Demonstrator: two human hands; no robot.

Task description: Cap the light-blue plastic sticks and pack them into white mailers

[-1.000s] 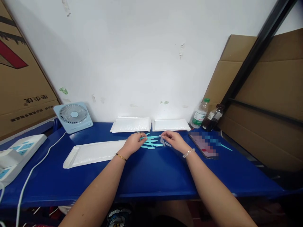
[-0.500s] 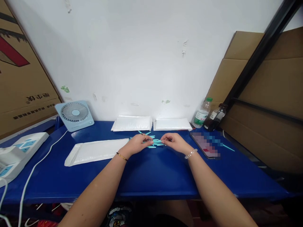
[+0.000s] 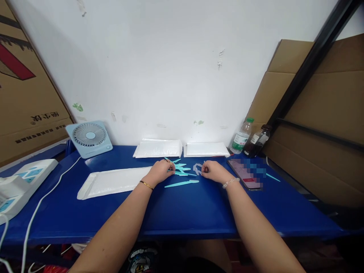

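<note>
My left hand (image 3: 161, 172) is closed, its fingertips pinching at a loose pile of turquoise eyebrow razors (image 3: 182, 167). One more eyebrow razor (image 3: 182, 184) lies apart in front of the pile, its wider end to the right. My right hand (image 3: 214, 172) is closed too, fingertips together beside several small translucent plastic pieces (image 3: 196, 169) that look like blade covers. Those fingertips touch or hold one of the pieces. A flat white padded envelope (image 3: 113, 182) lies left of the pile, its right end behind my left hand.
Two stacks of white padded envelopes (image 3: 158, 148) (image 3: 206, 149) lie against the wall. On the right are a phone (image 3: 245, 174), a clear bottle (image 3: 241, 138) and a dark bottle (image 3: 257, 142). A blue fan (image 3: 90, 137) and a power strip (image 3: 31, 178) with cables stand on the left.
My hands have moved apart, left hand slightly leftward. The translucent pieces now show near my right hand, and a single razor lies in front of the pile.
</note>
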